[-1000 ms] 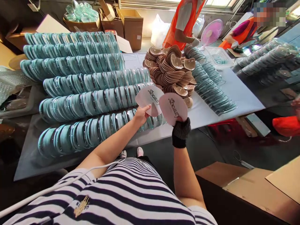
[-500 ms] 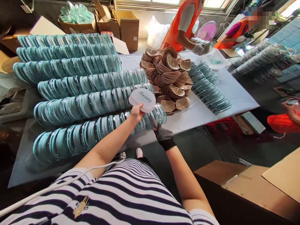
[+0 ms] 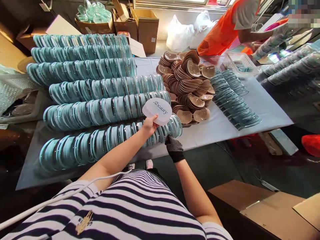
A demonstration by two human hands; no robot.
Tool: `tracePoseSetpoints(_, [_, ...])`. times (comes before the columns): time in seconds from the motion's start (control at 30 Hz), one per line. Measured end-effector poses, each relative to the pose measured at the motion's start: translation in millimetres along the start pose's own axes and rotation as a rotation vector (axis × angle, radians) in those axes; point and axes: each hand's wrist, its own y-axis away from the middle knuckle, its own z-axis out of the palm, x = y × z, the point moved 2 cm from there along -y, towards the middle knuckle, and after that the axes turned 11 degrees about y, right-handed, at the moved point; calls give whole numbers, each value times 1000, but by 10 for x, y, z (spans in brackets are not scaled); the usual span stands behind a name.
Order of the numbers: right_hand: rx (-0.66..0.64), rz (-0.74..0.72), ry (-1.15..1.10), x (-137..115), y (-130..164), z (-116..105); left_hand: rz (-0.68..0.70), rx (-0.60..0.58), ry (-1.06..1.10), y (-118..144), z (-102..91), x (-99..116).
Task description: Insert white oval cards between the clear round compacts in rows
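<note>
One card gone from the gloved hand, one left in the bare hand.

The left hand (image 3: 148, 126) pinches the white branded card (image 3: 157, 110) above the nearest row of teal cases (image 3: 107, 140); the gloved right hand (image 3: 173, 146), a second ago holding its own card, now rests closed at the row's end, its grip unclear.

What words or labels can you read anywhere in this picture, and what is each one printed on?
"Sbeauty": dark script on the white rounded card held up in the left hand.
Gold emblem with lettering on the striped shirt: too blurred to read.
Small label on the brown carton at the back: too small to read.
No other text is legible.
</note>
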Motion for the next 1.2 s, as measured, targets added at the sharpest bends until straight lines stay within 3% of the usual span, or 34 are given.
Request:
tracePoseSetpoints(0.1, [-95,-98,-149,79,25,-27,29,-20,6,-25,2,-7])
tracePoseSetpoints(0.17, [-87,-112,-212,123,-6,-116,42,-10,3,-27,19,0])
tracePoseSetpoints(0.23, [51,-72,-258,138,-105,-273,46,-5,-18,0,42,18])
tracePoseSetpoints(0.37, [487,-32,-316,4,-362,-674,67,-108,-82,162,66,85])
tracePoseSetpoints(0.47, [550,-140,-226,-248,-374,-834,62,-176,-152,313,11,128])
tracePoseSetpoints(0.6, [667,-219,-18,-561,-118,-790,57,-129,-241,416,-127,123])
tracePoseSetpoints(0.7, [615,-73,-77,-554,-9,-695,19,-118,-209,429,-175,87])
tracePoseSetpoints(0.77, [650,140,-153,-374,96,-691,-4,-108,-150,413,-174,96])
tracePoseSetpoints(0.83, [693,261,-118,-127,317,-706,25,-56,-68,371,-169,155])
tracePoseSetpoints(0.93, [567,140,59,185,787,-601,72,55,59,276,-188,276])
tracePoseSetpoints(1.03, [414,-31,168,262,1110,-325,43,93,108,193,-229,337])
tracePoseSetpoints(1.1, [355,-62,234,152,1093,-138,27,60,106,165,-251,341])
tracePoseSetpoints(1.2, [215,-55,342,-145,785,38,24,24,103,158,-269,331])
